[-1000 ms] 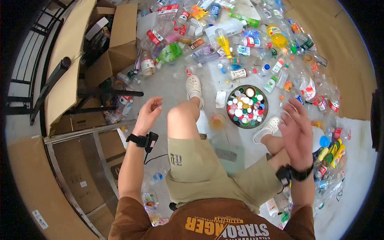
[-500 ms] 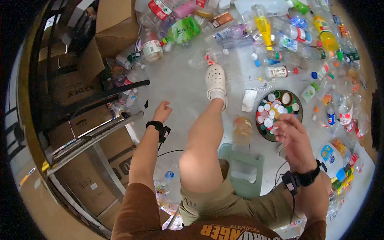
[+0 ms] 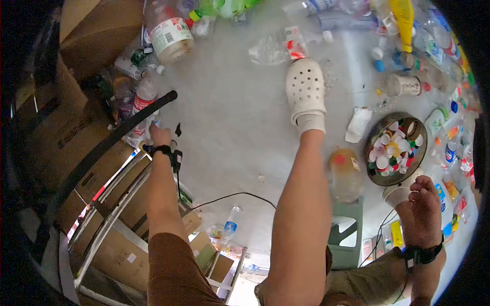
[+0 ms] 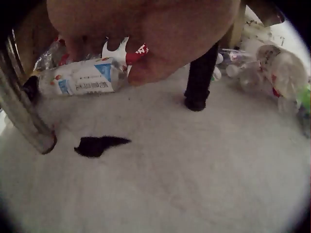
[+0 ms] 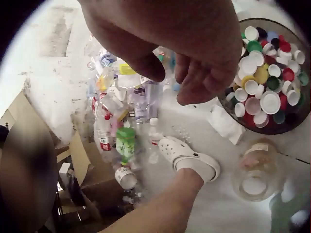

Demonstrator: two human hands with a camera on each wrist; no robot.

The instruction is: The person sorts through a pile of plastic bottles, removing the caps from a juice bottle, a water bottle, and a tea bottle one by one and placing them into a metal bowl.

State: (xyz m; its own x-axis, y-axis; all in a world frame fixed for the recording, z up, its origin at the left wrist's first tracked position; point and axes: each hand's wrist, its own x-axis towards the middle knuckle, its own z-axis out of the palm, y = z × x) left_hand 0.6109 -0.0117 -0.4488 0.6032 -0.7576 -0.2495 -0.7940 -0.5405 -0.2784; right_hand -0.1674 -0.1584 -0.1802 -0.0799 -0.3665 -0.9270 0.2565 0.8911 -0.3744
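Observation:
My left hand [image 3: 161, 135] reaches down at a clear plastic bottle with a white-and-blue label [image 4: 90, 77], which lies on the floor beside the black metal leg [image 3: 145, 115]. In the left wrist view, thumb and fingers are spread over that bottle, the thumb close to its right end; a red-and-white label shows in the gap between them. My right hand [image 3: 426, 204] hangs with loosely curled fingers and holds nothing. Nearest to it is a round pan [image 3: 370, 166] full of bottle caps [image 3: 390, 150] in white, red, green and yellow.
Plastic bottles pile up at the right and far side. An amber-tinted jar [image 3: 346, 176] stands near a green stool [image 3: 347, 239]. Cardboard boxes [image 3: 97, 137] and a metal frame [image 3: 109, 219] line the left. A black cable [image 3: 240, 194] crosses the floor past my leg.
My left hand has moved forward and left, down to the bottles by the black leg. My right hand has lowered from beside the caps. The head view has tilted down and left.

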